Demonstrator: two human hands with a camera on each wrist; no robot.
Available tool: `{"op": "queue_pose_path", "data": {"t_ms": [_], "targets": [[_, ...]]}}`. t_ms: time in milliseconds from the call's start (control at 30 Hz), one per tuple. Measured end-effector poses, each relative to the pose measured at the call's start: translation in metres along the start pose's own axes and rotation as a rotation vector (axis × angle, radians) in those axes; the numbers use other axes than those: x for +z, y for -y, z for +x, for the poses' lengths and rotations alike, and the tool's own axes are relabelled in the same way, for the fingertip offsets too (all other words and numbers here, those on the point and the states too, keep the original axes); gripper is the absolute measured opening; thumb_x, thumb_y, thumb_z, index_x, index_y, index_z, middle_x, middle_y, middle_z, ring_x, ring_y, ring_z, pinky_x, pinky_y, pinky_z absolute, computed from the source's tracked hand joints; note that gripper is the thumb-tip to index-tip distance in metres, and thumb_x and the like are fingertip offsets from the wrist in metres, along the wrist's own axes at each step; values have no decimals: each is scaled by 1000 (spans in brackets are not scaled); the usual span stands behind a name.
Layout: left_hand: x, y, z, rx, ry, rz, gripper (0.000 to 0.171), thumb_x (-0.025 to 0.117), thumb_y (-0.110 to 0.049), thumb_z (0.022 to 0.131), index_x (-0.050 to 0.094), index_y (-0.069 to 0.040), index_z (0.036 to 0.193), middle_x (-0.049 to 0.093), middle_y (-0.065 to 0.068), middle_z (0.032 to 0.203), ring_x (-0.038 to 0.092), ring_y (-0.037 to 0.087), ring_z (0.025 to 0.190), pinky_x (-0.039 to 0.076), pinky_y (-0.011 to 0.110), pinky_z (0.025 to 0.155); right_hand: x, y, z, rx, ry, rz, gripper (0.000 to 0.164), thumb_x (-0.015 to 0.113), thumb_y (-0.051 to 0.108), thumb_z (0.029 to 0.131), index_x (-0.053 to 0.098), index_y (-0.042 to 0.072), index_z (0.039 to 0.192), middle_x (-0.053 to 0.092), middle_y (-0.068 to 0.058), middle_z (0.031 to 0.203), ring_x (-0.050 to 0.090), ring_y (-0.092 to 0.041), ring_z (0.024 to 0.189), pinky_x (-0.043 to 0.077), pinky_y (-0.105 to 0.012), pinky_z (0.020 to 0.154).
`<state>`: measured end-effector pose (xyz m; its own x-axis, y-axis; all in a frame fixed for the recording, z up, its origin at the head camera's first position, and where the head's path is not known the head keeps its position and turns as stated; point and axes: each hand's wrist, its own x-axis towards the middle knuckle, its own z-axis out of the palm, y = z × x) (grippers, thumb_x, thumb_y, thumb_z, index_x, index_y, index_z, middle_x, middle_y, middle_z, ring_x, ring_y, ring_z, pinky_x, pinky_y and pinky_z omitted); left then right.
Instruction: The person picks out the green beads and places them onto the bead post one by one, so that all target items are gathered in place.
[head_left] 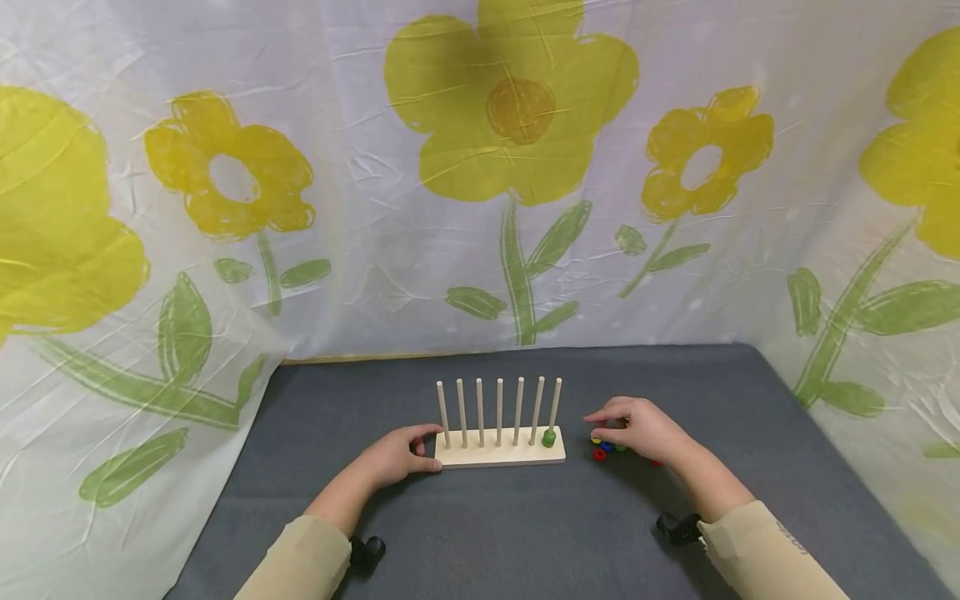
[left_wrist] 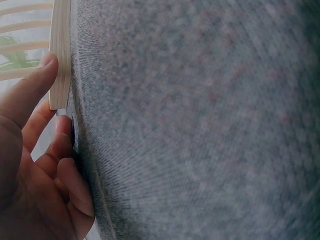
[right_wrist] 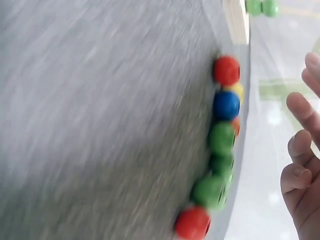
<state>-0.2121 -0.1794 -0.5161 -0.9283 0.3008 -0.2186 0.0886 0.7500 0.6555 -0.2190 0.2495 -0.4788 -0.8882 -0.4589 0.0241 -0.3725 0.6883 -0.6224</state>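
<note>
Wooden rack: lower centre, green beads on rightmost peg
Left hand: pinches the rack's left end
Right hand: grip loose, beside coloured beads, lower right

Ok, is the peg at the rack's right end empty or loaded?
Partly loaded: green beads sit at the foot of that peg; its upper part is bare.

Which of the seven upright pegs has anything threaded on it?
The rightmost peg, farthest from the left hand: green beads sit at its foot, while the other six are bare.
</note>
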Motion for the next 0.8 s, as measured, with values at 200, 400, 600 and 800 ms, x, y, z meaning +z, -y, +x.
{"op": "queue_pose_path", "data": {"t_ms": [200, 400, 600, 800], "targets": [[0, -1, 0, -5, -1, -10, 60, 84, -31, 80, 61, -20, 135, 52, 0, 80, 45, 15, 67, 34, 32, 63, -10, -16, -18, 37, -21, -27, 25, 74, 28, 90, 77, 17, 113, 64, 10, 100, 52, -13, 70, 45, -27, 60], [-1, 1, -3, -13, -5, -10, 60, 84, -30, 80, 61, -20, 135, 52, 1, 79, 45, 17, 66, 34, 33, 62, -17, -28, -37, 68, -33, -9, 24, 75, 26, 90, 77, 17, 112, 65, 7, 98, 50, -12, 64, 44, -27, 57], [-1, -1, -1, -12, 1, -20, 60, 84, -31, 80, 61, -21, 135, 52, 0, 80, 45, 16, 67, 34, 33, 63, -26, -38, -53, 110, -55, -8, 23, 76, 26, 89, 77, 17, 110, 65, 8, 97, 49, -9, 68, 44, -27, 59], [0, -2, 0, -9, 3, -24, 59, 84, -30, 80, 61, -20, 134, 52, -1, 80, 45, 15, 67, 34, 33, 63, -27, -44, -56, 122, -47, -22, 25, 76, 30, 88, 76, 17, 110, 65, 8, 97, 49, -8, 69, 44, -27, 59]]}}
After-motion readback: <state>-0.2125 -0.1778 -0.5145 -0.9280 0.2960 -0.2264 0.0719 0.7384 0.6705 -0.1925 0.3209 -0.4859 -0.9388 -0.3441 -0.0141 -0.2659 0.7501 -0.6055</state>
